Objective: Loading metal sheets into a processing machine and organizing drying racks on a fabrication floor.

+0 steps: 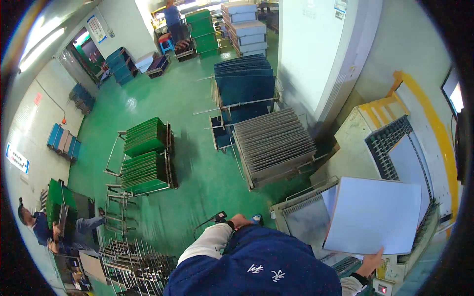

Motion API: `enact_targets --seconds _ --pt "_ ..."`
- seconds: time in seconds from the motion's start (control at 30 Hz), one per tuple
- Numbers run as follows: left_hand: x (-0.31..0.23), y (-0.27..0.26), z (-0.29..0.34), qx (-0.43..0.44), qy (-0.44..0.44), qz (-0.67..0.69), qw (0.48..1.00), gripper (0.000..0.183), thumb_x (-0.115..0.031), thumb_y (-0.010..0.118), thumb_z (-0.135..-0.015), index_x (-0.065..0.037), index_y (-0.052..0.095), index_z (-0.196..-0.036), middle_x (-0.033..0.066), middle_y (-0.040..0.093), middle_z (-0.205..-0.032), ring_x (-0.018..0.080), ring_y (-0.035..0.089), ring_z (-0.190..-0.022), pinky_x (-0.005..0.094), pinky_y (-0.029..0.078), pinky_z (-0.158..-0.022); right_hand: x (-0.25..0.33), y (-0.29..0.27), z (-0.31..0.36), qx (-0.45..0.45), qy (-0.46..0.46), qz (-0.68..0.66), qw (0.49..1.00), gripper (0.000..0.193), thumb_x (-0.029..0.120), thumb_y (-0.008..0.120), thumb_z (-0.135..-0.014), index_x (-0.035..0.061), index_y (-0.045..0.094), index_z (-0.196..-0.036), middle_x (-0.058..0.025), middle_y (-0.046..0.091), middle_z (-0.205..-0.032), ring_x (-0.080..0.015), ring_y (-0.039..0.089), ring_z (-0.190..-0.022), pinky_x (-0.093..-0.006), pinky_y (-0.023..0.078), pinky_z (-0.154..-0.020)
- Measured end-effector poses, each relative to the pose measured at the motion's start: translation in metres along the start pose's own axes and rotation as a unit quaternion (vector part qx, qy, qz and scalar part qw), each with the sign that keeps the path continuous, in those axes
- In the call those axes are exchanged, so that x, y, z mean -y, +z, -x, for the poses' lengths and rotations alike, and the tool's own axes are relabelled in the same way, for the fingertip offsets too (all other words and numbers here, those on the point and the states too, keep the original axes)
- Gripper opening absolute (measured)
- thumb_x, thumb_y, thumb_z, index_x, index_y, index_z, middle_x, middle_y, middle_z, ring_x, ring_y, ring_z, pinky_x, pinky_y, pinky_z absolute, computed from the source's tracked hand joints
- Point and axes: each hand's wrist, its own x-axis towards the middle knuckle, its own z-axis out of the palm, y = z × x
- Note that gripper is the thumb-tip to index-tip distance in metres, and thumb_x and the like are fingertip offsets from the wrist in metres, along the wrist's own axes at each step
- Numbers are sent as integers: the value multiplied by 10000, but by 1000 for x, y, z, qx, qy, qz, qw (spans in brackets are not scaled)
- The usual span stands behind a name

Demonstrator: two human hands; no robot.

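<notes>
My right hand (371,262) grips the lower edge of a large, pale bluish-white flat panel (377,212). The panel is held tilted over the front of a roller machine (382,157). Another pale panel (409,165) rests on the machine's rollers, partly covered by the held one. My left hand (240,221) is low in front of my waist, away from the panel. Its fingers are too small and unclear to make out. Ahead of me stands a rack of upright grey panels (274,140).
Racks of dark blue panels (245,89) and green panels (144,171) stand on the green floor (207,202). A metal rod rack (136,261) is at lower left. At the left, a co-worker (42,224) handles green panels. A white pillar (321,54) rises beyond the grey rack.
</notes>
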Motion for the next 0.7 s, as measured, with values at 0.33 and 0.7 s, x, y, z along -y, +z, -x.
enact_targets --seconds 0.33,0.7 --pt "2 -12 -19 64 60 -38 995 649 -680 613 -662 -33 663 -659 100 608 -608 218 588 -567 373 438 -536 67 39 56 -43 -116 340 932 292 155 696 -736 -26 628 -955 -128 675 -865 -208 621 -751 -335 496 -708" --pt "27 -11 -55 18 41 -31 999 542 -547 671 -726 -8 684 -781 96 656 -727 198 614 -681 347 472 -634 79 85 48 16 351 -474 808 171 185 553 -892 41 550 -984 -96 587 -929 -235 550 -860 -380 470 -767"
